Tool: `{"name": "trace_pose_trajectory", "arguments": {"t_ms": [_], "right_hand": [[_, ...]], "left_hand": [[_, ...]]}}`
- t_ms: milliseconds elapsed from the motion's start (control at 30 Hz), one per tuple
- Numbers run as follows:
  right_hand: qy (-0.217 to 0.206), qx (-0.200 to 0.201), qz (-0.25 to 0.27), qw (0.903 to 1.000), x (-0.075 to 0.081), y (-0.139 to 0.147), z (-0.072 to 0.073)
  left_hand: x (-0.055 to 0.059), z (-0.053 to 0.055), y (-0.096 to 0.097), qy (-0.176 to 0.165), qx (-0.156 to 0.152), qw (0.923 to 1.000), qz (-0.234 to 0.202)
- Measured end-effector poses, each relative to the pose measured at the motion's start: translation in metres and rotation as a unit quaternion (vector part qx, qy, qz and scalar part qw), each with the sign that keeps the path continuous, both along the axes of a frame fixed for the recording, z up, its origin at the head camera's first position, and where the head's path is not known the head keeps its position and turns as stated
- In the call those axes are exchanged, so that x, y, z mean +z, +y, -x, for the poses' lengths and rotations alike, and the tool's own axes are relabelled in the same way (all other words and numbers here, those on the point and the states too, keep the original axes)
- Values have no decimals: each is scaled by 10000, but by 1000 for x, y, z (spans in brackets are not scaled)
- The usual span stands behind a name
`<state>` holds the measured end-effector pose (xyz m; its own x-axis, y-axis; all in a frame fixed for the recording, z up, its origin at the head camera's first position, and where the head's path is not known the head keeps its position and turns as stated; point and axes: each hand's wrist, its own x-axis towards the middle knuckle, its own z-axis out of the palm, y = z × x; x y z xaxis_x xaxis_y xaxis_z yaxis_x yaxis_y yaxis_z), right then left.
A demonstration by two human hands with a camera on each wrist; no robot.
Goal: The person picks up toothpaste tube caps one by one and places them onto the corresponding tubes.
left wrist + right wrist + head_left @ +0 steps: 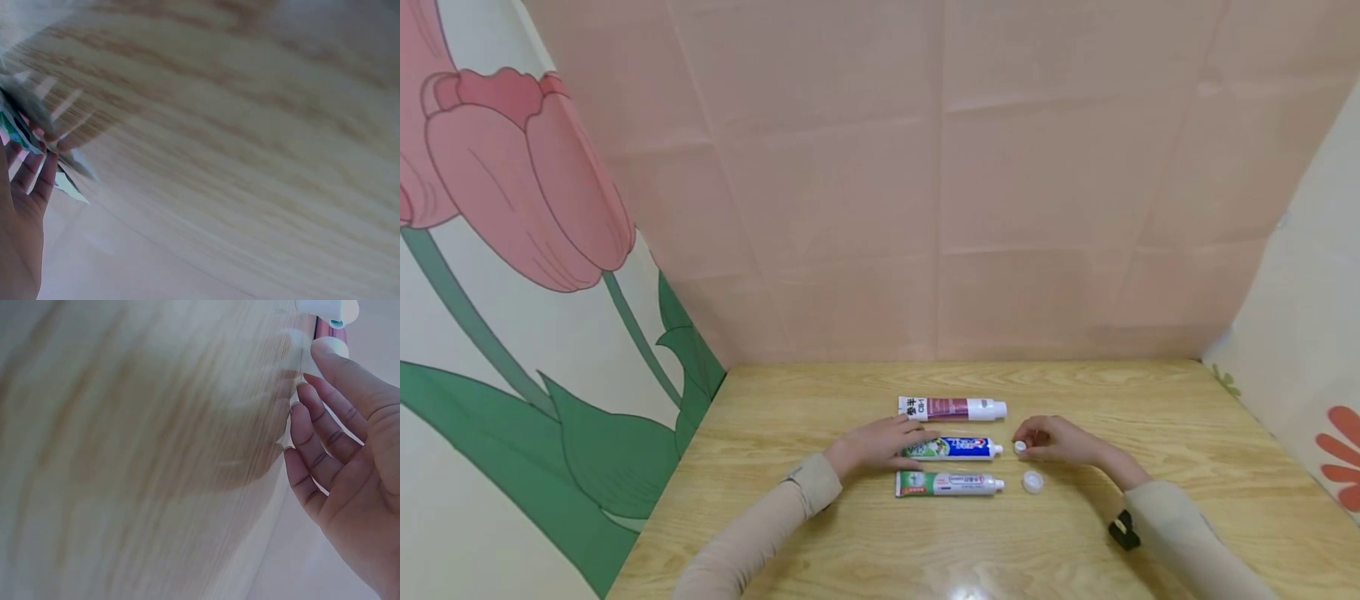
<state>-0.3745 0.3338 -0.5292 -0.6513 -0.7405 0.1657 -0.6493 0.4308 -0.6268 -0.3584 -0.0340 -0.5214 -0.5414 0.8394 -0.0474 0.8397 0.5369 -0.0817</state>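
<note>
Three toothpaste tubes lie in a column on the table, nozzle ends to the right. My left hand (877, 443) holds the left end of the middle blue-and-green toothpaste tube (968, 448), whose nozzle is bare. In the left wrist view its fingers (44, 178) are on the tube's end. My right hand (1066, 441) pinches a small white toothpaste cap (1020, 447), just right of that nozzle and apart from it. Below, the green-and-white toothpaste tube (958, 484) also has a bare nozzle. A larger white cap (1033, 481) lies right of it.
The maroon-and-white toothpaste tube (951, 407) lies farthest back, its white cap on. Underneath is a wood-grain table (805, 400). A pink sheet (850, 208) hangs behind it, and a tulip mural (535, 192) covers the left wall.
</note>
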Motion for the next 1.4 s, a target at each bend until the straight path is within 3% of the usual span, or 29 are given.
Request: {"name": "trace_pose_trajectory", "arguments": {"t_ms": [333, 800, 1033, 1400], "right_hand": [[116, 135, 119, 9998, -1, 1, 0], [229, -90, -25, 9997, 5, -3, -5], [208, -97, 15, 9997, 3, -4, -4], [525, 4, 418, 9977, 4, -8, -4]], "left_hand": [[-1, -1, 10, -91, 119, 9999, 79], [-5, 0, 14, 163, -76, 9996, 203], [-6, 2, 15, 48, -90, 9999, 117], [-2, 0, 15, -296, -172, 9992, -204]]}}
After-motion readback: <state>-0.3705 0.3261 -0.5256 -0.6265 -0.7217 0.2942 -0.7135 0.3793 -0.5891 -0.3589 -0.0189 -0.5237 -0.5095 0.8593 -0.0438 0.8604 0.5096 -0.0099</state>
